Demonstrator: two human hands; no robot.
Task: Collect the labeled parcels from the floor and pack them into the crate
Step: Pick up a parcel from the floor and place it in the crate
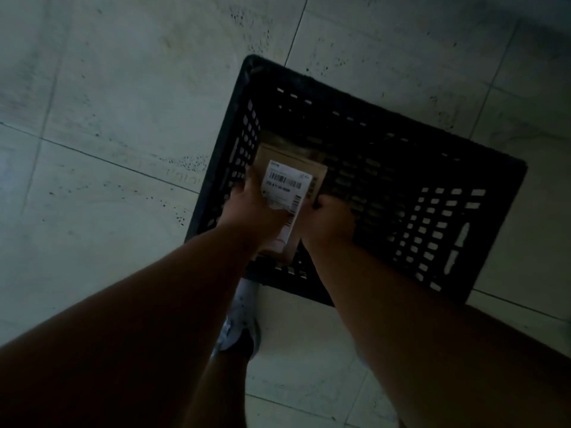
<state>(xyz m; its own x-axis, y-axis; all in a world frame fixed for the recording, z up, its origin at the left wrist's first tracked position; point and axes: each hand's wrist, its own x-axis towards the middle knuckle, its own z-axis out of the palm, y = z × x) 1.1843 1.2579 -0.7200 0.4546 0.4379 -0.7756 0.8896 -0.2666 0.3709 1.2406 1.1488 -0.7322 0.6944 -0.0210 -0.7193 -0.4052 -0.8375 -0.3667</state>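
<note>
Parcel (pixel 290 186) is mid-placement: brown kraft mailer, flat, white shipping label with barcodes facing up, held by both hands inside the opening of the crate (pixel 457 193). Nearest the camera, a light sneaker (pixel 238 329) stands on the tiled floor (pixel 108 103) just outside the crate's near wall, between the two forearms.

Left hand (pixel 247 208) grips the parcel's left edge; its fingers curl under that edge and out of sight, thumb side on top beside the label. Right hand (pixel 330 217) holds the right edge, fingers wrapped around it and hidden below, knuckles up. Both are closed on the parcel, neither spread. The label sits between the two sets of fingers, and the parcel's far end sticks out past the fingertips toward the crate's left wall.

Beyond the fingers, a second brown piece (pixel 287 143) shows under the held parcel's far end, probably another parcel already packed; too dark to be sure. Crate floor to the right of the right hand looks bare grid.

Progress, as a judgement: early to middle. This parcel is not yet released, and the visible floor shows no waiting parcels, so what remains cannot be counted.
</note>
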